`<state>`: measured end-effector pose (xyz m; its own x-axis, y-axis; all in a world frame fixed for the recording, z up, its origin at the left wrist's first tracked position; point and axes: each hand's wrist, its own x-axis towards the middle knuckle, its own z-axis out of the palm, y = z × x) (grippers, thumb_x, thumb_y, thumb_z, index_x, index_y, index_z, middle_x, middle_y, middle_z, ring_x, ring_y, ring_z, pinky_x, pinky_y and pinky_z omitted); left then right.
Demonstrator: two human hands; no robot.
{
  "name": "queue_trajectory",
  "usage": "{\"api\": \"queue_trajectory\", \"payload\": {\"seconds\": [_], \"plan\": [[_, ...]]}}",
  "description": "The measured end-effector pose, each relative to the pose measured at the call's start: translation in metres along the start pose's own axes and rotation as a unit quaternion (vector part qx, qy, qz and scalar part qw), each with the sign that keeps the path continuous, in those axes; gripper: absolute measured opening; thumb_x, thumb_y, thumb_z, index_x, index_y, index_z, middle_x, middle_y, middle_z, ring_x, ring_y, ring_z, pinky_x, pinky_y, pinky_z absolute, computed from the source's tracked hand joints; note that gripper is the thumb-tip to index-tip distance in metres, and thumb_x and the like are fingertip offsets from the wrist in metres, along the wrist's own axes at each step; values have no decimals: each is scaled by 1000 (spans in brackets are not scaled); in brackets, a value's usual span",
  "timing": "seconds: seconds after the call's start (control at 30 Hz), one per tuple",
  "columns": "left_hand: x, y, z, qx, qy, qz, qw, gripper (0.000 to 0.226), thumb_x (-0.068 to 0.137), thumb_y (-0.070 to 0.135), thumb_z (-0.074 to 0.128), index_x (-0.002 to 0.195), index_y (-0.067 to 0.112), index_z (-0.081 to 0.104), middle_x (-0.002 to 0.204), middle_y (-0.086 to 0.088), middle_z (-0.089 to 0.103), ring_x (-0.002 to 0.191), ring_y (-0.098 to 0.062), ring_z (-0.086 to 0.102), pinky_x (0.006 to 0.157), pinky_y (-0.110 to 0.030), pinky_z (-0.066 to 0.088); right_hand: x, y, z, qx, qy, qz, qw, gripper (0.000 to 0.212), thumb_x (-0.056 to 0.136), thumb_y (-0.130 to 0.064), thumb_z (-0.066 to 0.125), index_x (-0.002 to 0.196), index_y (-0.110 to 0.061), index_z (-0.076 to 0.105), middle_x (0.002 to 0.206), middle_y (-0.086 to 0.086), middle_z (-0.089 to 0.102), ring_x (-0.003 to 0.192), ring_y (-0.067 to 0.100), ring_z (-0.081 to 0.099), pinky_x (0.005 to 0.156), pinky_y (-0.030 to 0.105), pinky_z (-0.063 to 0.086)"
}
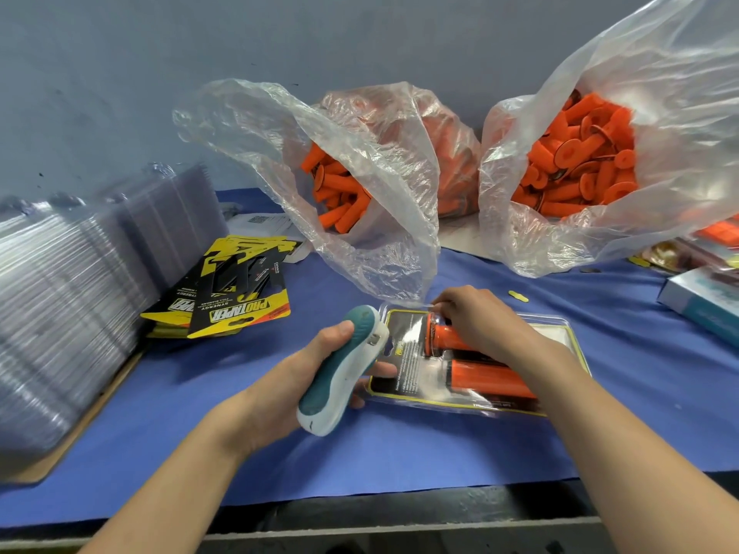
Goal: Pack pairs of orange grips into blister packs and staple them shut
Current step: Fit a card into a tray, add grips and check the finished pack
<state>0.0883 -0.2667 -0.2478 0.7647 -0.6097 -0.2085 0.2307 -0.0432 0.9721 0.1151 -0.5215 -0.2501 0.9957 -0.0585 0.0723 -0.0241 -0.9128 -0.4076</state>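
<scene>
A clear blister pack (416,377) with a black and yellow card lies on the blue cloth. Two orange grips (486,379) sit side by side inside it. My left hand (288,393) grips a teal and white stapler (344,369), whose nose sits at the pack's left edge. My right hand (476,317) rests on top of the pack, fingers curled over the far grip and the pack's top edge.
Two clear bags of orange grips (340,193) (580,165) stand at the back. Printed cards (236,293) lie fanned at the left, beside a tall stack of empty blisters (80,281). A light blue box (704,301) sits at the right. The table's front edge (360,509) is close.
</scene>
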Motion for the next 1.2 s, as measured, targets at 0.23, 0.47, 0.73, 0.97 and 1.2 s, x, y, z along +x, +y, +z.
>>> {"api": "queue_trajectory", "payload": {"seconds": [0.23, 0.47, 0.73, 0.97, 1.2], "plan": [[5, -8, 11, 135, 8, 15, 991, 66, 78, 68, 52, 121, 18, 63, 114, -2, 73, 107, -20, 67, 83, -26, 52, 0, 0, 0, 6, 12, -16, 1000, 20, 99, -21, 51, 108, -22, 68, 107, 6, 68, 103, 30, 60, 82, 42, 49], [7, -5, 12, 105, 12, 32, 994, 69, 75, 67, 53, 121, 17, 63, 110, -6, 74, 107, -20, 68, 77, -21, 52, -60, -22, -13, -31, 190, -232, 953, 28, 101, -42, 45, 99, -26, 66, 91, -5, 60, 85, 22, 55, 76, 38, 42], [8, -2, 16, 94, 21, 23, 995, 58, 84, 57, 46, 117, 14, 64, 107, -6, 75, 98, -15, 68, 76, -25, 52, -117, 6, 7, -179, 184, -324, 911, 12, 91, -38, 64, 98, -31, 71, 112, -8, 66, 100, 18, 62, 86, 33, 48], [5, -5, 10, 122, 27, 4, 992, 62, 77, 74, 50, 108, 27, 74, 113, -3, 74, 103, -21, 66, 94, -36, 46, -117, 3, 24, -189, 260, -311, 894, 21, 99, -30, 53, 88, -25, 70, 83, -4, 60, 72, 21, 56, 65, 34, 47], [-19, 1, -27, -75, 108, -130, 983, 76, 53, 64, 82, 104, 9, 70, 80, -16, 65, 59, -34, 60, 58, -39, 50, -118, 1, 26, -151, 275, -272, 910, 21, 98, -29, 54, 90, -25, 73, 78, -2, 55, 68, 21, 51, 61, 32, 43]]}}
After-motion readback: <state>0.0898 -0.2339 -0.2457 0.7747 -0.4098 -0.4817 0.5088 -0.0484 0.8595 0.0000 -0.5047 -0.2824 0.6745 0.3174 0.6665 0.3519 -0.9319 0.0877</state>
